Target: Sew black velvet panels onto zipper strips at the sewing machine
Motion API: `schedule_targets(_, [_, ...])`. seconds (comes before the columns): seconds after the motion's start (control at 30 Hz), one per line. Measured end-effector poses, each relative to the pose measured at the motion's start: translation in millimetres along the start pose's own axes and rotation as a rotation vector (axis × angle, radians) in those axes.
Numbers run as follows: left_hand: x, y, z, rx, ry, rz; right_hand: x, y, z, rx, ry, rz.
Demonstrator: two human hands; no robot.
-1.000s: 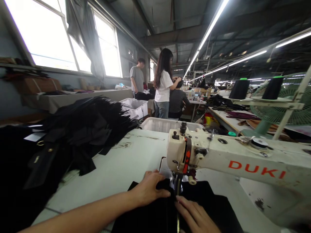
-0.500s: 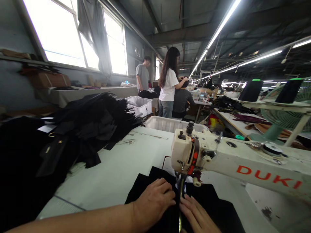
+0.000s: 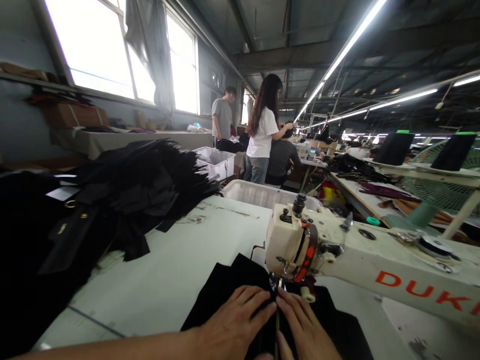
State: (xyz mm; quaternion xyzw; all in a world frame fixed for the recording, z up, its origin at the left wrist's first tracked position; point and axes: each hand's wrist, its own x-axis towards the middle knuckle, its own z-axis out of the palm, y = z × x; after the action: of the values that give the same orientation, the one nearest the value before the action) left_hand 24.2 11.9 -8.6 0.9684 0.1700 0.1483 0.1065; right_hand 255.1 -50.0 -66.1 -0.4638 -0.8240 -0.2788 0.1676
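under the sewing machine (image 3: 300, 245) head, left hand (image 3: 234, 325) and right hand (image 3: 303, 330) press black fabric (image 3: 228, 285) flat, fingers spread.

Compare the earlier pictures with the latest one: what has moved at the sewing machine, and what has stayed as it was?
The black fabric has fed further back behind the needle, so more of it shows beyond the sewing machine head. The left hand and right hand have drawn closer together, flat on the cloth beside the needle. Neither hand took or released anything. The pile of black pieces and the white bin stayed put.
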Motion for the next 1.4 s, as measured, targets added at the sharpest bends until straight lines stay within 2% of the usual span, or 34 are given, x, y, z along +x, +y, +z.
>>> schedule_targets(0.1, [2.7,1.8,-8.6,-0.045,-0.009,-0.085,5.4,1.8,-0.4,0.052,-0.018,0.048])
schedule_targets(0.27, [0.8,2.7,-4.5,-0.012,-0.04,-0.032,3.5,-1.2,-0.1,0.018,0.017,-0.064])
schedule_targets(0.43, [2.9,4.2,-10.7,-0.067,-0.047,-0.104,15.3,-1.2,-12.1,0.004,0.111,0.022])
schedule_targets(0.57, [-2.6,-0.8,-1.8,-0.029,0.003,-0.042,13.4,1.2,-19.5,0.009,0.117,-0.001])
schedule_targets(0.73, [-7.4,-7.3,11.5,0.06,0.036,0.025,2.4,1.3,-13.2,-0.026,0.136,-0.073])
schedule_targets(0.97, [-7.6,-12.8,14.0,0.138,-0.037,0.062,0.1,6.7,-7.6,-0.168,0.066,-0.228])
schedule_targets(1.27, [-6.0,-15.9,13.8,0.13,-0.046,0.104,-0.6,5.5,-4.5,-0.119,0.072,-0.193])
schedule_targets(1.4, [-5.9,-15.7,17.1,0.205,-0.021,0.115,-2.5,6.9,-2.1,-0.096,0.083,-0.176])
